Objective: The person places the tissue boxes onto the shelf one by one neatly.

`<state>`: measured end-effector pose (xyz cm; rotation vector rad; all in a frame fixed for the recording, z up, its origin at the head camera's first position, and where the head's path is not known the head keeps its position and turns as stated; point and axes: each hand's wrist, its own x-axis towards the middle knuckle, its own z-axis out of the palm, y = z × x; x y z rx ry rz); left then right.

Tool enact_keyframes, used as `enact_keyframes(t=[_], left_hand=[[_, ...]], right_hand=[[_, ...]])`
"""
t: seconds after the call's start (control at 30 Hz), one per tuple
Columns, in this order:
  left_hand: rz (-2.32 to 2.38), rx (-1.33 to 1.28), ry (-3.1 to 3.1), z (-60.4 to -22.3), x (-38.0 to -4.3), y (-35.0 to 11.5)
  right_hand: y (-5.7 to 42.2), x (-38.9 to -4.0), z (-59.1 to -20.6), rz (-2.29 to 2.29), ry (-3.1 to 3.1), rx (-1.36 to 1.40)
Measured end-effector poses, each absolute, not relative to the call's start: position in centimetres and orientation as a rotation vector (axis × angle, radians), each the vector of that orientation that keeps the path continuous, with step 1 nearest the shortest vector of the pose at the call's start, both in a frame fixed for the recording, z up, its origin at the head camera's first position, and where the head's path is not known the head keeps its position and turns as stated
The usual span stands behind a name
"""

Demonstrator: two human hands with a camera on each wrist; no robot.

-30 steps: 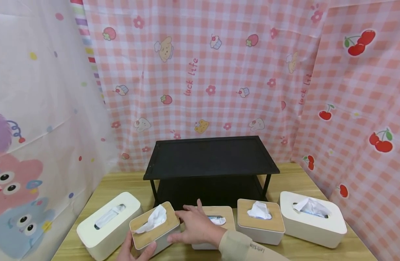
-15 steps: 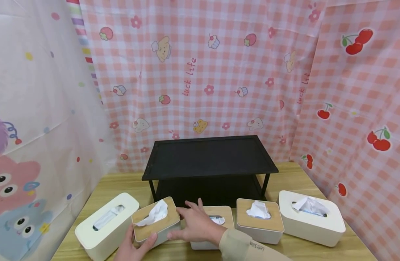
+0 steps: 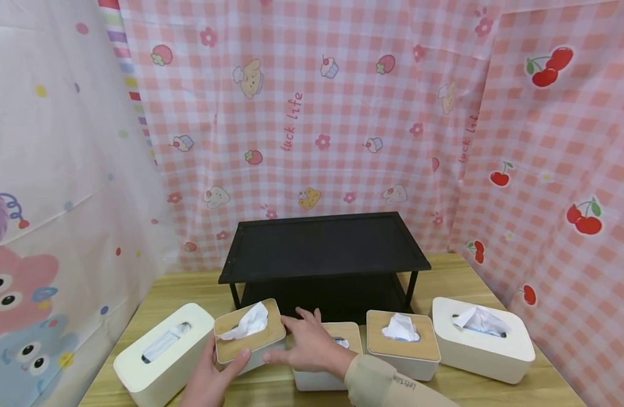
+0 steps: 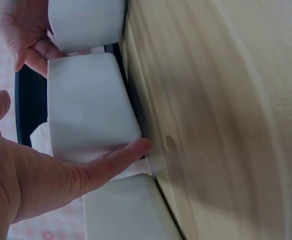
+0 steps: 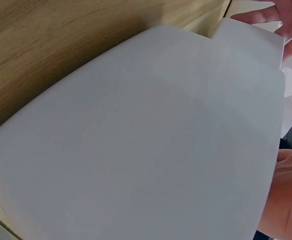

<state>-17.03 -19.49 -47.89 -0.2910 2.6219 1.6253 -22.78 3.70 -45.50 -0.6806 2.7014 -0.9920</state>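
A white tissue box with a wooden lid [image 3: 261, 327] and a tissue sticking up stands slightly turned between my two hands. My left hand [image 3: 212, 370] lies along its left side, thumb at the near edge; the left wrist view shows a straight finger [image 4: 113, 160] along the box side, low by the table. My right hand [image 3: 312, 345] reaches across a second wooden-lidded tissue box [image 3: 319, 380], partly covering it. Its spread fingers are at the first box's right side, thumb near the front corner. In the right wrist view, that second box's white side [image 5: 151, 140] fills most of the frame.
A long white tissue box [image 3: 164, 350] is on the left. On the right stand another wooden-lidded box [image 3: 403, 342] and a long white one [image 3: 485, 339]. A black two-tier rack [image 3: 322, 246] is behind them on the wood-grain table [image 3: 536, 390]; patterned curtains surround it.
The box between my hands has shifted away from me and a little to the right, turning slightly straighter. My left hand has moved with it; my right stays at its side.
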Motion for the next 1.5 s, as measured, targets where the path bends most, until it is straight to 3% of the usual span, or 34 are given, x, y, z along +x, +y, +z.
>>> enact_keyframes(t=[0.6,1.5], left_hand=[[1.740,-0.045,2.585,-46.7,-19.2,-19.6],[1.692,-0.134,2.516,-47.4,-23.1,-18.5]], right_hand=[[4.2,-23.2,-45.5,-1.070,2.707,-0.597],[5.5,-25.1,-46.0,-1.093,2.746,-0.550]])
